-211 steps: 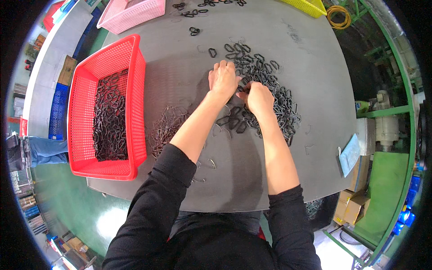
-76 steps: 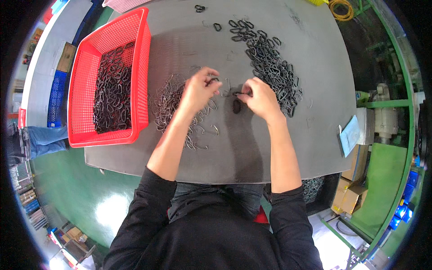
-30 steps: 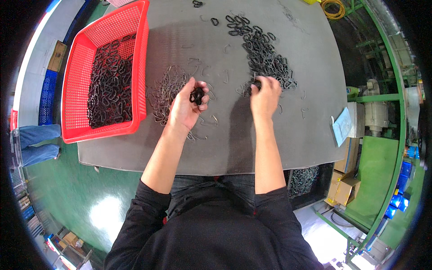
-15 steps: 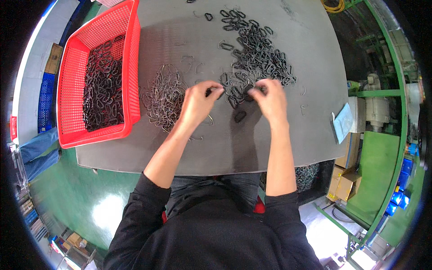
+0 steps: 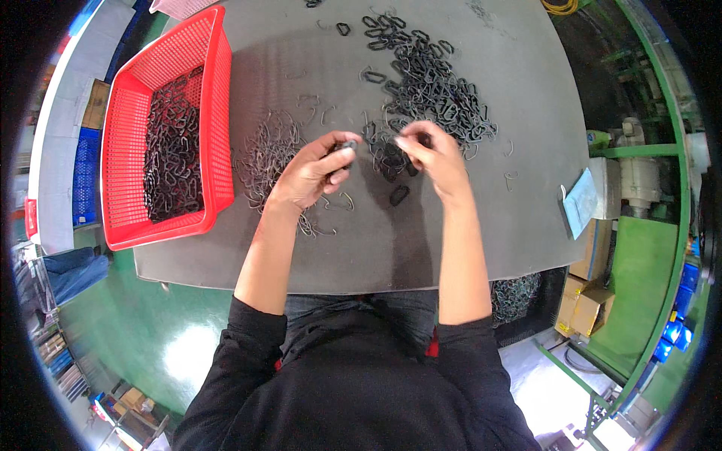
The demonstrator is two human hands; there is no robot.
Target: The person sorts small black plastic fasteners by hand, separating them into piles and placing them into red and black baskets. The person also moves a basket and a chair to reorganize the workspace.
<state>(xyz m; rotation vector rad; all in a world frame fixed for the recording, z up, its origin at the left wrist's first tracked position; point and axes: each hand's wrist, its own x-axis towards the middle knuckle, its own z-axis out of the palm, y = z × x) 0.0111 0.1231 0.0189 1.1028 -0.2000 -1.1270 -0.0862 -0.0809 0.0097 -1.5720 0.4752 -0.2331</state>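
Observation:
My left hand (image 5: 310, 171) is closed on a small black link, which shows only in part between the thumb and curled fingers. It hovers beside a heap of thin bent wire pieces (image 5: 263, 154). My right hand (image 5: 438, 159) is pinched near the front of a pile of black oval links (image 5: 436, 86); what its fingertips hold, if anything, I cannot make out. One loose black link (image 5: 399, 195) lies apart on the table, just in front of the pile. A few wire pieces are mixed in at the pile's left edge.
A red perforated basket (image 5: 219, 143) at the left holds many black links (image 5: 174, 143). The grey table (image 5: 338, 259) has a rounded near edge. A light blue face mask (image 5: 580, 203) lies at its right edge. Green metal framing (image 5: 639, 153) and cardboard boxes (image 5: 583, 307) stand beyond.
My left hand has shifted slightly left and turned, its palm side now showing more. My right hand has moved a little to the left, toward the near end of the pile.

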